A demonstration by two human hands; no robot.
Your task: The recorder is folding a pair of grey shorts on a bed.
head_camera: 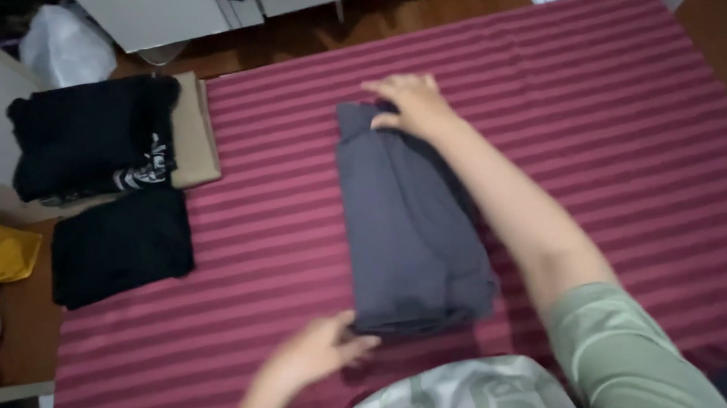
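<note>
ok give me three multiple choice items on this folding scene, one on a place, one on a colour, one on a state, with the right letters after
1. Where does the right hand rest?
A. on the far end of the grey folded garment
B. on the yellow bag
C. on the wooden floor

2. What colour is the striped cover under the garment?
A. blue
B. dark red
C. green

3. What state is the grey garment in?
A. hanging up
B. spread out flat in full
C. folded into a long narrow bundle

Answers:
1 A, the right hand lies flat on the end farthest from the person.
2 B, red stripes run across the whole surface.
3 C, it lies as a narrow layered strip, with the left hand touching its near corner.
</note>
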